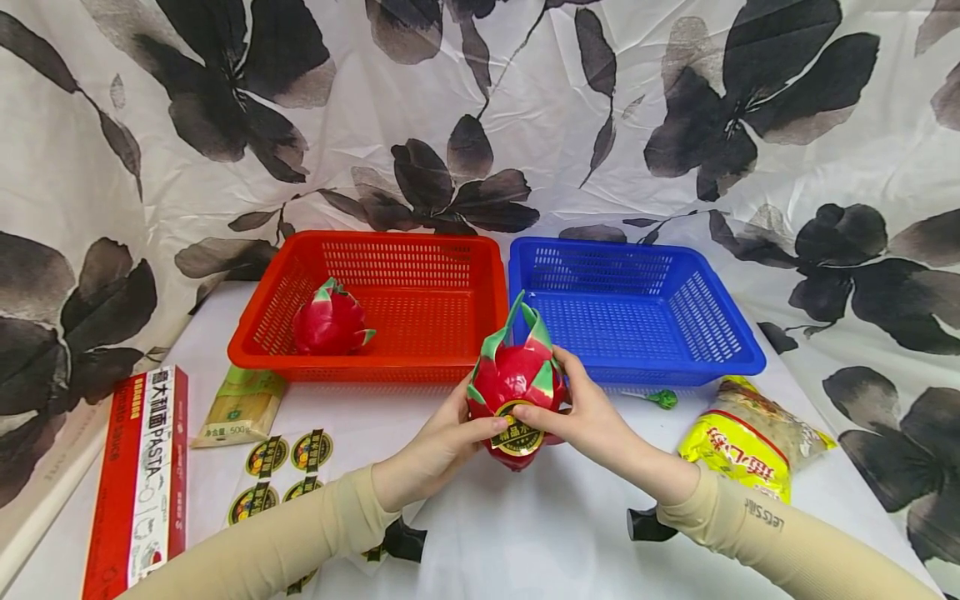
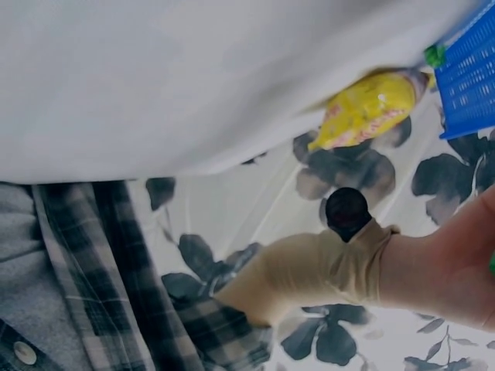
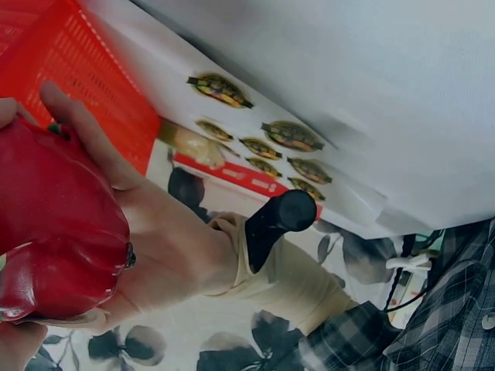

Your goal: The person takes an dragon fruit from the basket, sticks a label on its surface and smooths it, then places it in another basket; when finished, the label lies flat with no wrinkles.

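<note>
A plaid shirt, caught by the wrist views and not the head view, marks the near side of the white surface. Cream sleeves reach in from left and right, a black camera at the left wrist shown fully from the right wrist.

White surface stretches between the forearms, in front of a red dragon fruit held mid-scene. The left hand and right hand grip it from opposite sides, thumbs on its round label, the other fingers clamped around its sides and mostly hidden. Whether its base touches the surface cannot be told. Only the right wrist view shows the left palm and a dark nub on the fruit.

At left, a red pasta box lies along the surface's edge, with round stickers and a noodle packet beside it; at right, a yellow packet lies near the opposite edge.

Farther off, a narrow gap parts a red basket, a second dragon fruit in its left side, from a blue basket. Behind hangs floral cloth.
</note>
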The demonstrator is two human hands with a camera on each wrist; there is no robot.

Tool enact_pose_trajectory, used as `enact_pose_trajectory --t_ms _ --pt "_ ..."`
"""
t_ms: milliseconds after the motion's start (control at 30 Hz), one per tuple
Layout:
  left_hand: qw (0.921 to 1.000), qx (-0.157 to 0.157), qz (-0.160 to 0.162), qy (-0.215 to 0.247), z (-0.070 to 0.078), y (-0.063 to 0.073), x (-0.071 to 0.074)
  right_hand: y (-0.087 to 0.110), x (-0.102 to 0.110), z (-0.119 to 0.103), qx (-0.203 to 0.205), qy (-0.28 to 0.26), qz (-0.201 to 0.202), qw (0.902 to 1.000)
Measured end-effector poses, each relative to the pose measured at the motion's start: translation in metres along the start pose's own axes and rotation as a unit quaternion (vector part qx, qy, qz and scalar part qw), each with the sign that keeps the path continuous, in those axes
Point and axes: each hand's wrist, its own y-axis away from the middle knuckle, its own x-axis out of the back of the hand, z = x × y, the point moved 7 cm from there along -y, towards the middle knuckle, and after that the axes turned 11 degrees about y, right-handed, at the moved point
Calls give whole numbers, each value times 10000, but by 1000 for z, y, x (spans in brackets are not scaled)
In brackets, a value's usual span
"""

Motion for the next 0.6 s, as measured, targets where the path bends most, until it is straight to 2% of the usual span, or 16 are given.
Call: enact_pose_trajectory --t_ms 233,367,600 --pt "9998 131 -104 -141 -1 1 4 0 0 2 -54 -100 -166 9998" --pt "9993 49 -182 -337 -1 1 2 1 0 3 -190 -270 -296 9990" --pt "9943 -76 83 -1062 0 0 -1 -1 -4 4 -493 -157 -133 9986"
